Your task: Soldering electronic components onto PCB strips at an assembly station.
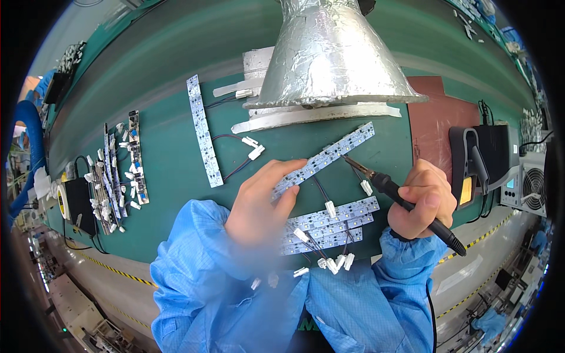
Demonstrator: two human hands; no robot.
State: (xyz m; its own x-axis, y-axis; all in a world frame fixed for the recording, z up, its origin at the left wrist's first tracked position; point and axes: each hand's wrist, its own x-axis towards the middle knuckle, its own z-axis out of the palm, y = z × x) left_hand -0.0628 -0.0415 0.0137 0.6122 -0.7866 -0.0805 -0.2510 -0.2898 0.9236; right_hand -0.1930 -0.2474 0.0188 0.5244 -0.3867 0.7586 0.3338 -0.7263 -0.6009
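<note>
My left hand [259,194] pinches the lower end of a white LED circuit strip [323,161], which slants up to the right. In my right hand [422,200] is a black-handled soldering iron [385,183]; its tip reaches the strip's lower edge near the middle, though whether it touches is unclear. A dark wire runs down from the held strip to a white connector [331,209]. Below, several similar LED strips [347,219] lie stacked close to my body, with white plugs [332,265] on their wires. A blurred patch covers part of my left wrist and sleeve.
A foil-covered hood [338,56] stands at the back. Another LED strip [204,132] with wired plugs lies left of centre. Farther left is a cluster of boards [110,176] with white connectors. A black soldering-iron stand [478,159] sits on the right, beside a brown mat [432,126].
</note>
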